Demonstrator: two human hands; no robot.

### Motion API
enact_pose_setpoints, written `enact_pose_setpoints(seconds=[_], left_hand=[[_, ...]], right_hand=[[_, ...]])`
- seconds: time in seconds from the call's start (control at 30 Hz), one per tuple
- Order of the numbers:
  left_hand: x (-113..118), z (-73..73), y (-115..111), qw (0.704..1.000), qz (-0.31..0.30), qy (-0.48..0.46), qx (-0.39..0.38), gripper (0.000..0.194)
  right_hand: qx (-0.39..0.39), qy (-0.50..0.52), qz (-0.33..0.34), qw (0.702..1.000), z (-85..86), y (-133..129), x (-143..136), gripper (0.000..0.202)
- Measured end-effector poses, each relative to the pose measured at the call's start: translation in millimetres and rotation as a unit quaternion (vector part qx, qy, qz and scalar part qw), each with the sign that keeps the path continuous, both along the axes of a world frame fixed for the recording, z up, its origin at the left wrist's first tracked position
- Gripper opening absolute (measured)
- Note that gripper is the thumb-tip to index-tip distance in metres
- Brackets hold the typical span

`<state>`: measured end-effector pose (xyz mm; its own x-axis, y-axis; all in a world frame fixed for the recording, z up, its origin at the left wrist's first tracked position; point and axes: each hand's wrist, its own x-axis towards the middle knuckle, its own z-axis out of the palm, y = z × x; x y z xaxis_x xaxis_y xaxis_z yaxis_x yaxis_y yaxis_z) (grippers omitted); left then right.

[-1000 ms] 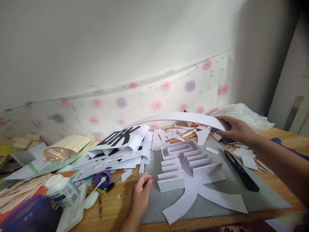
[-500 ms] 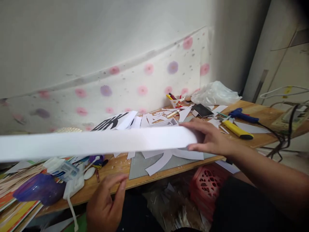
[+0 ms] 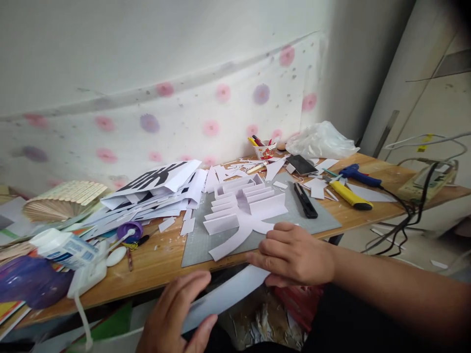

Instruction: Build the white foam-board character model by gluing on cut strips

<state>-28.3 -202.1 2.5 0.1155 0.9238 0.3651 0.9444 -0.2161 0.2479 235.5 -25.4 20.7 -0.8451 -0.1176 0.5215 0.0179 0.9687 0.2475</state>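
Observation:
A long white strip of stiff paper [image 3: 228, 291] slants over my lap, below the table's front edge. My right hand [image 3: 294, 255] pinches its right end, fingers on top and thumb beneath. Lower left, my left hand [image 3: 176, 314] curls round the strip, which passes between thumb and fingers. Just beyond my right hand, a white paper piece [image 3: 241, 215] with curved legs and several upright strips stands on the grey cutting mat [image 3: 195, 250]. A black utility knife [image 3: 305, 201] lies on the mat, right of that piece.
Printed paper sheets [image 3: 154, 181] are piled to the left, near a white bottle [image 3: 66, 247] and purple plastic [image 3: 33, 282]. On the right lie a yellow-handled cutter [image 3: 349, 195], a blue glue gun [image 3: 358, 175] and a phone [image 3: 301, 165]. Black cables [image 3: 408, 211] hang off the table's right side.
The strip has come down from across the view to my lap. My right hand moved down with it. My left hand, apart from the strip before, now curls round it.

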Motion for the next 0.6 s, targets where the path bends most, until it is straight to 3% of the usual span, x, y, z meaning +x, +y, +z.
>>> enact_pose_setpoints(seconds=[0.1, 0.17, 0.23, 0.33, 0.47, 0.6], left_hand=[[-19.2, -2.7, 15.2, 0.986, 0.042, -0.014, -0.161, 0.054], [-24.8, -1.9, 23.0, 0.962, 0.054, -0.009, -0.268, 0.039], [-25.7, 2.6, 27.1, 0.943, 0.070, 0.023, -0.326, 0.022], [-27.2, 12.7, 27.2, 0.932, 0.105, 0.082, -0.338, 0.027], [-38.3, 23.6, 27.4, 0.932, 0.140, 0.128, -0.309, 0.030], [-37.6, 38.0, 46.6, 0.921, 0.164, 0.213, -0.282, 0.033]], right_hand=[[0.027, 0.021, -0.009, 0.999, 1.4, 1.5, 4.5, 0.038], [0.032, 0.007, -0.034, 0.999, 0.3, 4.9, 5.4, 0.037], [0.011, -0.031, -0.067, 0.997, -0.6, 10.0, 5.3, 0.044], [-0.046, -0.070, -0.124, 0.989, 0.8, 21.4, 5.8, 0.048], [-0.188, -0.056, -0.198, 0.960, 5.6, 43.4, 8.8, 0.027], [-0.269, -0.032, -0.244, 0.931, 8.3, 67.4, 10.4, 0.022]])
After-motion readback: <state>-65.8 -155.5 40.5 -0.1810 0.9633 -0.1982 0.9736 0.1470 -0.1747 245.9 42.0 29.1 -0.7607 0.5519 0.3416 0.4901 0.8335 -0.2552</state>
